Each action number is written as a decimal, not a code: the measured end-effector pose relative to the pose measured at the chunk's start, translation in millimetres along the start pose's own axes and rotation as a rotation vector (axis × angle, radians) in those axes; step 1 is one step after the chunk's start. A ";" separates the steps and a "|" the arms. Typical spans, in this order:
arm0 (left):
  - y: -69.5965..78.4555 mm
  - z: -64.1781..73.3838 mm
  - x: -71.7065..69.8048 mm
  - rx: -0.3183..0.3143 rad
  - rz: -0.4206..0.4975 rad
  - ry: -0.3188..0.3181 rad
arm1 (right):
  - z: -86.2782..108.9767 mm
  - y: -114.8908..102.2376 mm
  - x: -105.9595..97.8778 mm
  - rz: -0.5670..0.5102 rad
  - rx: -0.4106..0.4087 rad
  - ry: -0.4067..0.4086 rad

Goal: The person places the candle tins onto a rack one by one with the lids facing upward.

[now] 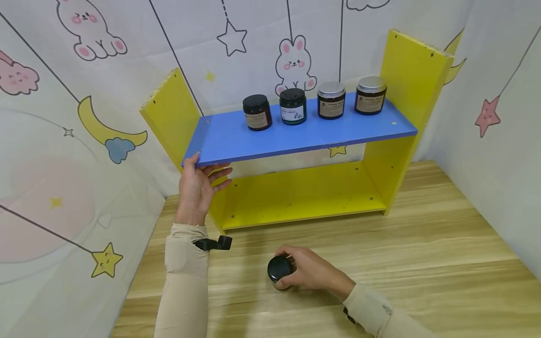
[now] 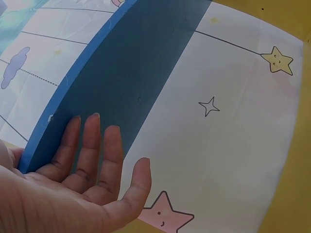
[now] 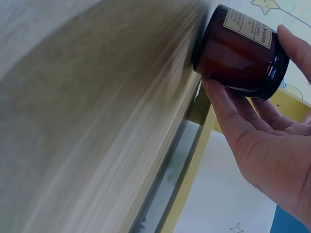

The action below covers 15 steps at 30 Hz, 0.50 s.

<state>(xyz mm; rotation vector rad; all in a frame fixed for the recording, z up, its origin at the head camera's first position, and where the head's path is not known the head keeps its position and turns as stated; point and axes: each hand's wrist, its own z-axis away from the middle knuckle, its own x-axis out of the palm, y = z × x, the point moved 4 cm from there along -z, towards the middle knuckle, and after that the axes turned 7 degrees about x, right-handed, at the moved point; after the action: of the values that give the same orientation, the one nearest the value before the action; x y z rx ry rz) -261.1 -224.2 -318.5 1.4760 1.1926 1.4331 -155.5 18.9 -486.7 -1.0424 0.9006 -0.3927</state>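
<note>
In the head view my right hand (image 1: pixel 310 267) holds a black-lidded jar (image 1: pixel 279 268) at the front of the wooden table. The right wrist view shows it as a dark amber jar (image 3: pixel 238 56) with a cream label, thumb on one side and fingers on the other. My left hand (image 1: pixel 198 188) grips the front left corner of a blue shelf board (image 1: pixel 236 143), its thumb over the top edge. In the left wrist view the fingers (image 2: pixel 112 155) of that hand spread beneath the board. The board sits between the yellow side panels of a shelf unit.
On the blue board stand a black-lidded amber jar (image 1: pixel 257 112), a black-lidded green jar (image 1: pixel 293 107), and two silver-lidded jars, one left (image 1: pixel 331 101), one right (image 1: pixel 370 96). Yellow side panels (image 1: pixel 416 70) rise at both ends. Below lies a yellow bottom shelf (image 1: pixel 296 195).
</note>
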 end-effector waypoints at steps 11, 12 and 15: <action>-0.1 0.5 -0.7 -0.003 -0.028 0.000 | 1.3 -6.6 -11.8 -0.021 -0.001 0.041; 0.0 0.6 -0.8 -0.002 -0.028 0.000 | 1.4 -7.3 -13.0 -0.030 -0.001 0.044; 0.2 0.8 -0.9 -0.001 -0.028 0.000 | 1.7 -8.5 -16.4 -0.053 0.003 0.056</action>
<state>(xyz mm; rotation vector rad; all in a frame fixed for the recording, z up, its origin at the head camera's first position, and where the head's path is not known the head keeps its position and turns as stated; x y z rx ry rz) -260.2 -225.0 -318.7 1.4531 1.2080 1.4151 -162.8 26.7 -471.6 -1.0582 0.9237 -0.4698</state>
